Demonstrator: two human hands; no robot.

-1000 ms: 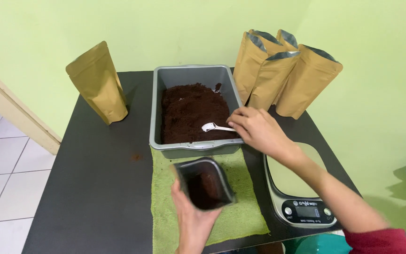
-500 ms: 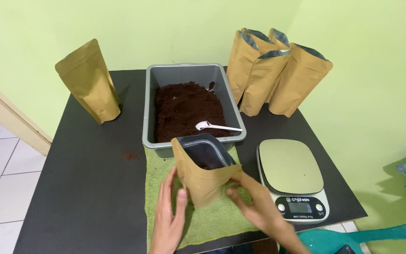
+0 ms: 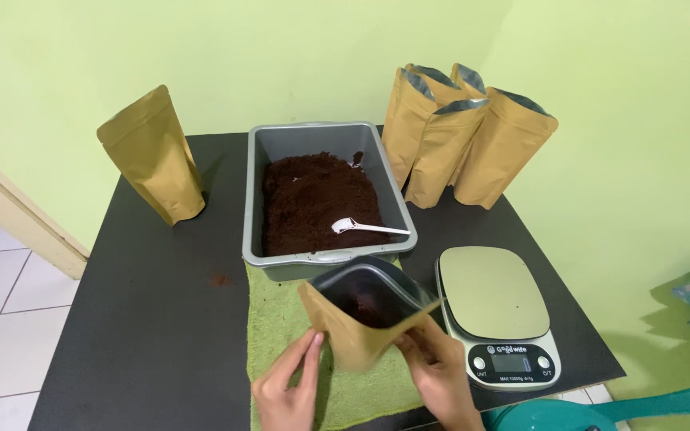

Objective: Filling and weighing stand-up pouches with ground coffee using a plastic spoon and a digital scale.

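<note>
An open tan stand-up pouch (image 3: 361,319) with dark powder inside stands tilted on a green cloth (image 3: 281,319). My left hand (image 3: 285,387) touches its lower left side and my right hand (image 3: 437,371) grips its lower right side. Behind it sits a grey tub (image 3: 321,140) holding dark brown powder (image 3: 309,199). A white scoop (image 3: 365,227) lies on the powder near the tub's right wall.
A digital kitchen scale (image 3: 497,311) stands right of the cloth on the black table (image 3: 153,319). Several open tan pouches (image 3: 461,144) stand at the back right; a closed one (image 3: 153,156) at the back left. A small powder spill (image 3: 221,281) lies left of the tub.
My right hand left the scoop lying in the tub and came down to the pouch. Both hands now hold the pouch, which has been lifted and tilted upright.
</note>
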